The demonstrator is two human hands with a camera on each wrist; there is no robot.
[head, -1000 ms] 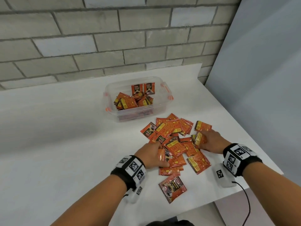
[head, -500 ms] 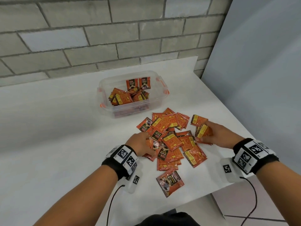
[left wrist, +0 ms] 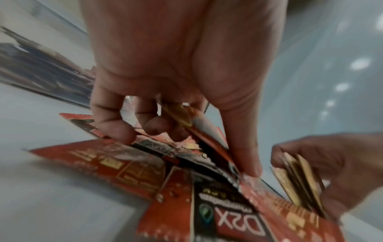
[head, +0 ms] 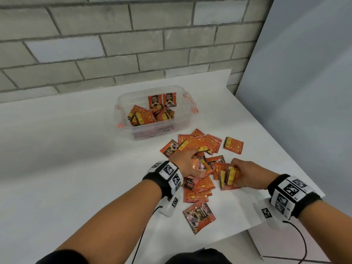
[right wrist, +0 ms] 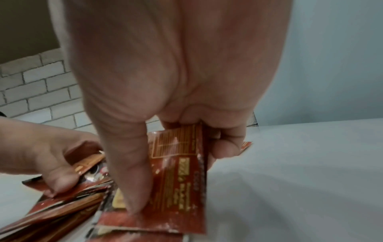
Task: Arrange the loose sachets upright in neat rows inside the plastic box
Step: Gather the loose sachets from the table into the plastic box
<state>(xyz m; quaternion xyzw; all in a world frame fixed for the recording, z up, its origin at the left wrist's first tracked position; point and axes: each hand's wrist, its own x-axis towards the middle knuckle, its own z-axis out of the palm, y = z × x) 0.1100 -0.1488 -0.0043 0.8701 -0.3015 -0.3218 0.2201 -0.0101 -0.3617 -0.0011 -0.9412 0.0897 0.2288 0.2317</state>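
Red coffee sachets (head: 200, 143) lie in a loose pile on the white table, in front of the clear plastic box (head: 182, 121). The box holds a jumble of sachets (head: 146, 117), and two sachets (head: 162, 100) stand upright against its far wall. My left hand (head: 187, 162) is in the pile and grips a few sachets (left wrist: 194, 121) between thumb and curled fingers. My right hand (head: 242, 173) holds a small stack of sachets (head: 227, 175) on edge, thumb pressed on the front one (right wrist: 178, 163). The two hands are close together.
A single sachet (head: 233, 145) lies apart at the pile's right, another sachet (head: 199, 216) near the table's front edge (head: 238, 233). A brick wall (head: 114, 44) runs behind the box and a grey panel (head: 304, 92) stands at the right. Bare table (head: 57, 159) spreads to the left.
Both hands have gathered sachets from the pile. The right hand moved left toward the left hand with its stack. The left hand lifted sachets off the pile.
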